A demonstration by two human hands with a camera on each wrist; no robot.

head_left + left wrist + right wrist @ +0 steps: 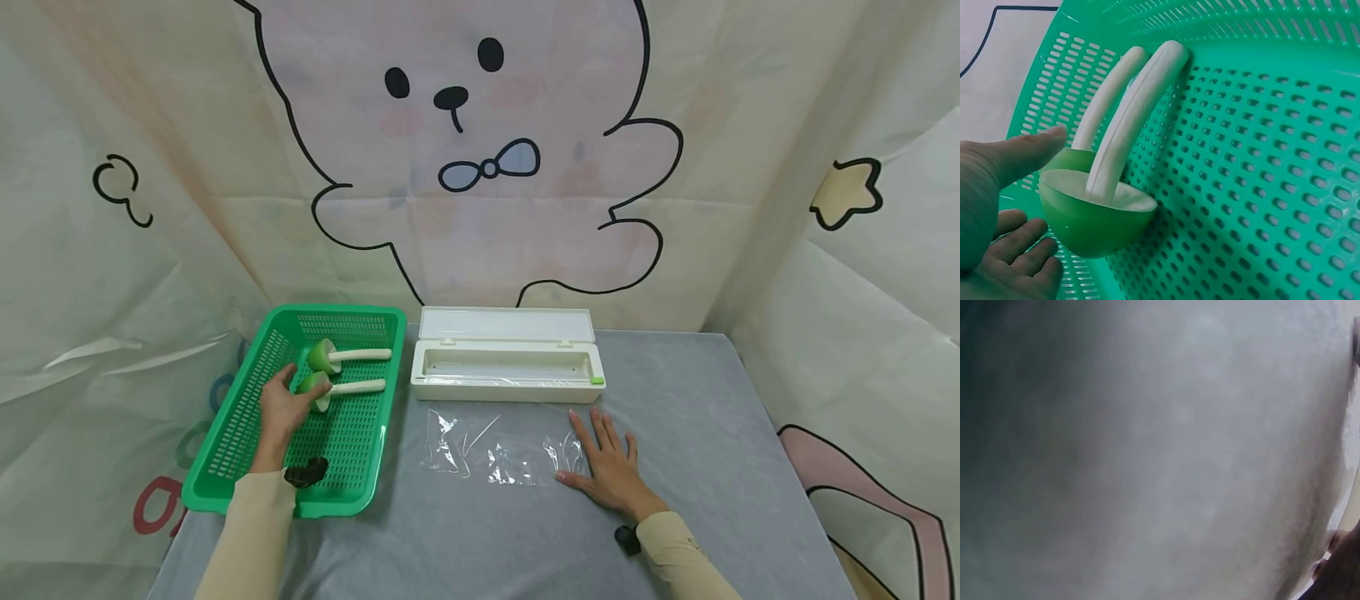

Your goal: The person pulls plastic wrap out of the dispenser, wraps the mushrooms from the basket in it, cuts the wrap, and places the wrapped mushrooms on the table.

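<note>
Two mushroom-shaped pieces with green caps and long white stems lie in a green basket (377,467). My left hand (285,412) reaches into the basket beside the nearer mushroom (360,387). In the left wrist view its thumb is stretched out and its fingers lie next to the green cap (1094,222), not wrapped around it. The farther mushroom (363,354) lies just behind. My right hand (615,471) rests with spread fingers on the table at the right end of a clear plastic film sheet (513,462). The right wrist view is mostly blurred grey cloth.
A white cling film dispenser box (510,392) stands at the back middle, its lid (506,323) raised and a green slider (597,380) at its right end. Grey cloth covers the table (697,417). Printed fabric walls (712,125) enclose the back and sides.
</note>
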